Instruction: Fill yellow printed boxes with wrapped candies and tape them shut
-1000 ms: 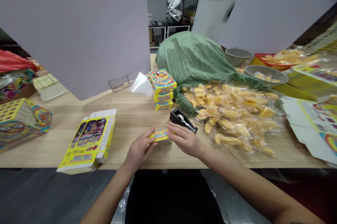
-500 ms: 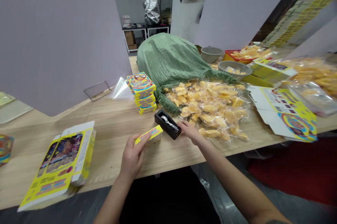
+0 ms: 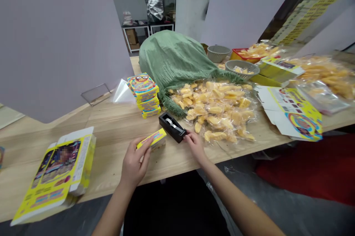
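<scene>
My left hand (image 3: 134, 160) is closed on a small yellow box (image 3: 152, 140), holding it tilted just above the wooden table (image 3: 116, 129). My right hand (image 3: 195, 145) reaches to the front end of a black tape dispenser (image 3: 172, 127), its fingers pinched at the tape edge. The box lies just left of the dispenser. A pile of yellow snacks in clear bags (image 3: 216, 108) lies right of the dispenser.
A stack of three colourful boxes (image 3: 144, 93) stands behind the dispenser, beside a green sack (image 3: 172, 57). Flattened yellow cartons (image 3: 59, 169) lie at the left front edge. Printed flat cartons (image 3: 294, 112), grey bowls (image 3: 241, 68) and more bagged snacks fill the right side.
My right hand has left the small box and moved right to the tape dispenser's end. My left hand keeps the box. The view has turned to the right.
</scene>
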The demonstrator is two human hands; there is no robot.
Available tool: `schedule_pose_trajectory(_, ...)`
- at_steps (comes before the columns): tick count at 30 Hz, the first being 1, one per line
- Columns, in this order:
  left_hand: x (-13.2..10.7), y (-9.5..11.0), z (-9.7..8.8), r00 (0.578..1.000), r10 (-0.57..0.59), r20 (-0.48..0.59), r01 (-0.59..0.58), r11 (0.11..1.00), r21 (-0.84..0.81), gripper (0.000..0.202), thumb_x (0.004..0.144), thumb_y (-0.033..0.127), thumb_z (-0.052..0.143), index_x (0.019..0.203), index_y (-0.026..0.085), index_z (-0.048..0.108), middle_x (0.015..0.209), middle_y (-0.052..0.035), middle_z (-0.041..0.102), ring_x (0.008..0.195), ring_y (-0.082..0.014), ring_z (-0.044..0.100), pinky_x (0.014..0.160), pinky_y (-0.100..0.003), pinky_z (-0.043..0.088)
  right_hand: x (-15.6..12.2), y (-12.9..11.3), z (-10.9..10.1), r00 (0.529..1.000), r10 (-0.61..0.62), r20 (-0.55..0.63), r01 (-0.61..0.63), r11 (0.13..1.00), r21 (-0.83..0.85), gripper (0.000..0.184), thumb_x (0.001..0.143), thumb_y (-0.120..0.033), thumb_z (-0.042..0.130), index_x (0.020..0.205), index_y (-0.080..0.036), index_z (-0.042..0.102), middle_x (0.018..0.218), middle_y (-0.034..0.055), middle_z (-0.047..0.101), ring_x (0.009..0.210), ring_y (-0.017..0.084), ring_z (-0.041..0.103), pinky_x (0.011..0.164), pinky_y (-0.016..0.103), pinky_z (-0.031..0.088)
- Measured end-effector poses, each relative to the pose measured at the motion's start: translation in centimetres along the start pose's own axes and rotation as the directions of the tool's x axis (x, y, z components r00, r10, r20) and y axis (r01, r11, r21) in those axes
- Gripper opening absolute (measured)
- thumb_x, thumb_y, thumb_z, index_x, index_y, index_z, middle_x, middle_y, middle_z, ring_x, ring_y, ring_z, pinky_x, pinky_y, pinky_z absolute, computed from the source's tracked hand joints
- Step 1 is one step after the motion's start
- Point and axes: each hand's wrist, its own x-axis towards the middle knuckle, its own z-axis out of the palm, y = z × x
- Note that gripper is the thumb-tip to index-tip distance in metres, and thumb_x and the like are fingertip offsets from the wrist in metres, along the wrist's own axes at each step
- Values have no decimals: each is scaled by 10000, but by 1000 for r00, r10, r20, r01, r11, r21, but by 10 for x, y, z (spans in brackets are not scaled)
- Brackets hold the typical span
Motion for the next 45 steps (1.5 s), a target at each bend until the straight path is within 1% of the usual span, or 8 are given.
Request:
schedule_pose_trajectory(4,4,4,-1,999,3,-32,0,996,91,373,885,107,528,1233,233,575,1138,-78,526,1036,-192,528,895,-346,482,-26,-13,5,995,-59,-78,58,998,-16,349,793,-521,571,754,-181,638,881,84,621,876,225,579,724,352,498)
schedule_pose_trajectory(13,0,12,4,989,-12,-145,24,996,81,166,877,101,544,1016,178,496,1096,-91,585,1037,-178,581,876,-350,528,-67,-101,70,947,-87,310,-7,957,289,682,827,-362,579,1434,-169,334,645,-39,581,543,115,513,480,226,436)
schedule_pose_trajectory(27,-8,-4,5,999,26,25,-32,968,249,368,916,180,449,1252,272,568,1172,-105,543,1073,-234,558,865,-397,531,-58,-80,87,961,-114,252,73,983,167,624,852,-335,552,1406,-172,315,693,-14,612,646,168,602,606,290,494)
schedule_pose_trajectory(32,-5,-1,3,997,33,-72,-26,995,98,324,901,120,474,1216,198,474,1178,-112,579,1138,-205,566,925,-377,518,-53,-59,63,956,-194,220,252,927,-279,513,853,-334,559,1308,-132,437,599,-16,588,555,193,577,583,337,495)
schedule_pose_trajectory(36,-12,4,7,995,-34,-92,27,996,-81,307,905,106,444,1191,178,360,1305,-159,527,1293,-211,466,1005,-423,466,-46,-93,60,617,-610,496,783,413,-466,521,850,-277,576,1345,-163,462,1076,146,640,1041,292,579,918,465,438)
schedule_pose_trajectory(39,-21,-8,-12,974,-163,-157,163,987,-17,332,916,148,413,1238,156,333,1403,-211,422,1337,-232,410,1037,-455,426,-29,-133,71,379,-457,805,925,199,-323,563,862,-164,545,1406,-219,413,1043,127,647,998,265,593,863,413,459)
schedule_pose_trajectory(42,-35,-37,-53,897,-283,-339,395,856,333,366,905,275,490,1233,124,429,1423,-240,384,1377,-326,321,1077,-545,333,8,-164,74,465,-461,756,858,446,-256,436,888,-212,538,1319,-251,492,988,75,647,876,208,612,771,337,480)
schedule_pose_trajectory(45,-56,-64,-86,832,-427,-353,551,572,608,500,897,329,502,1310,59,426,1428,-285,366,1368,-424,281,1033,-623,320,58,-181,81,759,-531,378,603,792,-98,357,845,-411,603,1125,-201,536,976,50,638,856,194,614,755,319,489)
